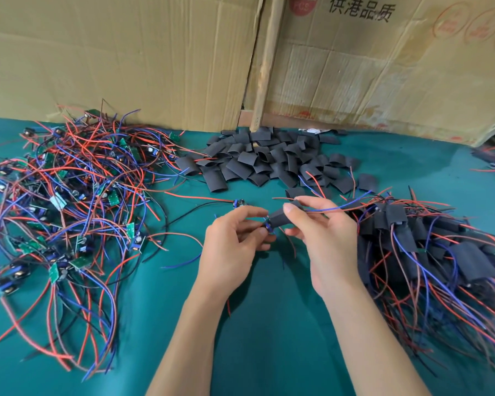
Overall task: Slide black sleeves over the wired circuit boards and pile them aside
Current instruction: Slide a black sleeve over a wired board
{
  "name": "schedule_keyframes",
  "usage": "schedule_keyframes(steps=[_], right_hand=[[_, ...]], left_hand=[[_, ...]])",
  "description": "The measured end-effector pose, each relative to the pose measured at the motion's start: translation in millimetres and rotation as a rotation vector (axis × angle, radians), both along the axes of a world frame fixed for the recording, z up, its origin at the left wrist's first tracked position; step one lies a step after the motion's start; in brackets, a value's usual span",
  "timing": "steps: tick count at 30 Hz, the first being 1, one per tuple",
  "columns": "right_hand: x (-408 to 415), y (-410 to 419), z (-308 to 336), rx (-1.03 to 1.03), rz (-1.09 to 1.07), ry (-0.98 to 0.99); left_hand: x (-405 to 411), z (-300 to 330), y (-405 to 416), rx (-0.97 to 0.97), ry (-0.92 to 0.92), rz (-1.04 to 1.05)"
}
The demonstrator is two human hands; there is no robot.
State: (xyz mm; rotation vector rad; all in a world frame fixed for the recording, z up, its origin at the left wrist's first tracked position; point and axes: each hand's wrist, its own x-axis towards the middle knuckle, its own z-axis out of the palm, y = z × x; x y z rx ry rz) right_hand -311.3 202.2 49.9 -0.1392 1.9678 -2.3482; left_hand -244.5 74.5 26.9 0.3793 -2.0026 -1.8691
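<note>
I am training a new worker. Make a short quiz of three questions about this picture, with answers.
1. True or false: the pile of sleeved boards lies on the person's right.
2. What does the right hand hold?
3. Where is the pile of empty sleeves: A) near the cardboard, B) beside the elbows?

Key: 1 true. 2 a black sleeve, half over a board that the left hand holds. 3 A.

On the tabletop (269,324), a tangle of unsleeved wired circuit boards (69,201) lies at the left, a heap of loose sleeves (269,161) sits behind the centre, and a pile of sleeved boards (429,252) lies at the right. Cardboard boxes (383,70) stand behind all three. Between the side piles, the left hand (232,247) and right hand (323,235) hold one sleeve (280,217) above the tabletop, in front of the loose sleeves.
</note>
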Motion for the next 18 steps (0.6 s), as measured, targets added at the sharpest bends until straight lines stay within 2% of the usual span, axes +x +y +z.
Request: schedule_keyframes(steps=[4,10,14,18], right_hand=[[-2.1,4.3,1.5,0.049,0.035,0.001],[2.1,0.9,4.0,-0.003,0.020,-0.013],[5.8,-1.2,5.7,-0.004,-0.021,0.084],[13.0,-9.1,3.8,0.027,0.076,0.033]], left_hand=[[0.0,-1.2,1.9,0.018,-0.007,-0.012],[-1.3,1.2,1.4,0.027,0.035,0.023],[0.3,4.8,-1.7,0.117,0.060,0.004],[0.2,3.5,0.5,-0.015,0.022,0.019]])
